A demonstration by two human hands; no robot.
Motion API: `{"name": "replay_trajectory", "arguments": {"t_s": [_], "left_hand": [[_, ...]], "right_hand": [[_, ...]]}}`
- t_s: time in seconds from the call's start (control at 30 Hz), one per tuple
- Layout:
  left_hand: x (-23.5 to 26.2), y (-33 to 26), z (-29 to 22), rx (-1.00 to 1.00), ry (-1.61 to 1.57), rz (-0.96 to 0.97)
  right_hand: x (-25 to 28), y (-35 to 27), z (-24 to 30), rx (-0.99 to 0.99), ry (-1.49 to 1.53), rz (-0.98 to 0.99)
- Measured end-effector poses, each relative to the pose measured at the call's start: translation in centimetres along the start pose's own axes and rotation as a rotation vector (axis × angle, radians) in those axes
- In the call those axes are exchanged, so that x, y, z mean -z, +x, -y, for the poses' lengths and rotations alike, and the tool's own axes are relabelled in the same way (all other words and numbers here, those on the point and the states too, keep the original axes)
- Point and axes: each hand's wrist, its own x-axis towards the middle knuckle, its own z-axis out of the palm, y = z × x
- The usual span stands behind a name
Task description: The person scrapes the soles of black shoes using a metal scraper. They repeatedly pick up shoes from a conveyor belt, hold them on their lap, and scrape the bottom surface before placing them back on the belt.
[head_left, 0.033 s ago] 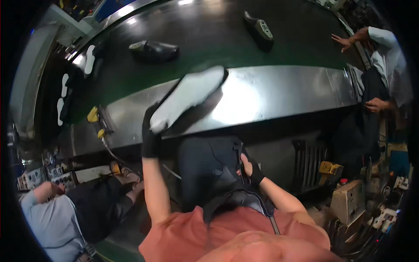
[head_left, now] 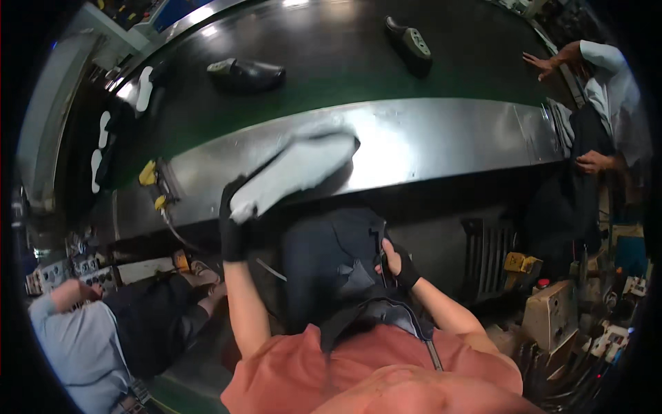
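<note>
My left hand (head_left: 233,200), in a dark glove, grips a black shoe (head_left: 357,141) by one end. The shoe's white underside (head_left: 303,169) faces up, and it hangs in the air above the metal ledge. Near my lap, my right hand (head_left: 393,262), with a dark fingerless covering, is closed around a slim dark hand tool (head_left: 383,262); its far end blends into my dark apron (head_left: 331,241), so its exact kind is hard to make out.
Beyond the shiny metal ledge (head_left: 441,134) runs a dark belt (head_left: 331,62) bearing a black shoe (head_left: 248,76), another shoe (head_left: 414,48) and white-soled pieces (head_left: 144,90). A yellow tool (head_left: 148,174) lies on the ledge at left. People sit at left (head_left: 83,338) and right (head_left: 620,103).
My left hand and the shoe have come slightly nearer to me and lower. My right hand stays almost in place around its tool.
</note>
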Motion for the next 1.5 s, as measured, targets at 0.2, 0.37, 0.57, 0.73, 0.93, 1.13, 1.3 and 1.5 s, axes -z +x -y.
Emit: {"name": "replay_trajectory", "arguments": {"t_s": [0.2,0.37,0.57,0.73,0.93,1.13,1.3,1.5], "left_hand": [[-4.7,-15.4,-3.6,-0.088,-0.041,0.008],[-10.1,-15.0,-4.5,0.060,-0.297,0.030],[-11.4,-15.1,-2.5,0.055,-0.483,0.122],[-12.8,-14.7,-5.2,0.176,-0.682,0.144],[-12.8,-13.9,-4.6,0.092,-0.614,0.112],[-12.0,-11.8,-3.1,0.127,-0.621,0.219],[-10.1,-20.8,-7.6,-0.188,-0.200,0.087],[-11.5,-23.8,-10.9,0.011,-0.146,0.036]], "right_hand": [[-0.4,-9.2,2.4,0.107,-0.110,0.082],[-1.4,-16.1,2.3,0.163,-0.069,0.366],[-4.6,-15.7,-2.2,0.226,0.130,0.651],[-7.4,-14.9,-0.5,0.119,0.534,0.644],[-7.8,-14.8,1.1,0.343,-0.038,0.261],[-8.9,-11.2,-1.3,0.888,-0.396,-0.061],[-4.9,-14.9,-2.6,0.855,-0.811,0.316],[-0.9,-15.8,-5.3,0.991,-0.921,0.374]]}}
